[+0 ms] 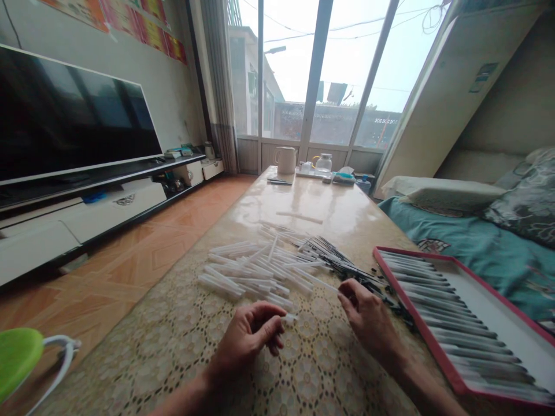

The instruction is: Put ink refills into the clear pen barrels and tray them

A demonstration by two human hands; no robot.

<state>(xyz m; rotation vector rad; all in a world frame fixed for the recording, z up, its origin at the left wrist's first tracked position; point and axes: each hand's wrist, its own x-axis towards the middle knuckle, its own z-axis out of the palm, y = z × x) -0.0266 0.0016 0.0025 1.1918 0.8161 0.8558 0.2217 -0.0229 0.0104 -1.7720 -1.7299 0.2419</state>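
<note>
My left hand (247, 338) hovers low over the lace-patterned table cover (303, 370), its fingertips pinching a short white plastic tube (289, 317). My right hand (366, 309) is a little farther right, with a long thin pale stick (318, 280) running from its fingertips toward the heap. A loose heap of white plastic tubes (251, 271) lies just beyond both hands. Thin dark sticks (342, 266) lie tangled beside that heap, close to my right hand's knuckles. A red-rimmed tray (463, 329) with neat rows of dark-and-white sticks sits to the right of my right hand.
A glossy table runs ahead to a white jug (286, 160) and a glass teapot (323, 164) by the window. A teal-sheeted bed (451, 242) lies right, beyond the tray. Left of the table are a tiled floor, a television (73, 115) and its low stand.
</note>
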